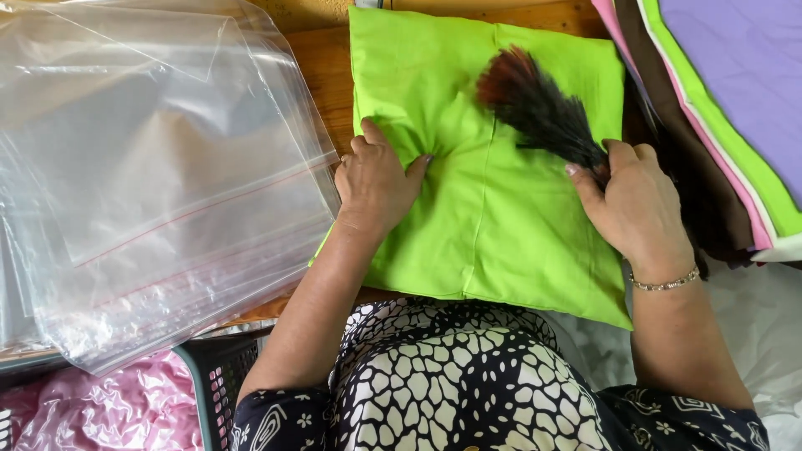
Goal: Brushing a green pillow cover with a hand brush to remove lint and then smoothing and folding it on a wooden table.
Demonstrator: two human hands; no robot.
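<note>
A bright green cushion cover (493,217) lies flat on a wooden table (322,67) in front of me. My left hand (376,179) presses down on its left half, fingers bunching the cloth. My right hand (631,205) grips the handle end of a dark feather duster (539,108) with reddish-brown tips. The feathers rest on the upper middle of the green cover, slanting up to the left.
A pile of clear zip-top plastic bags (150,167) covers the left side. Folded fabrics in brown, pink, green and purple (718,108) are stacked at the upper right. A dark plastic basket (217,376) and pink wrapping (109,409) sit at lower left.
</note>
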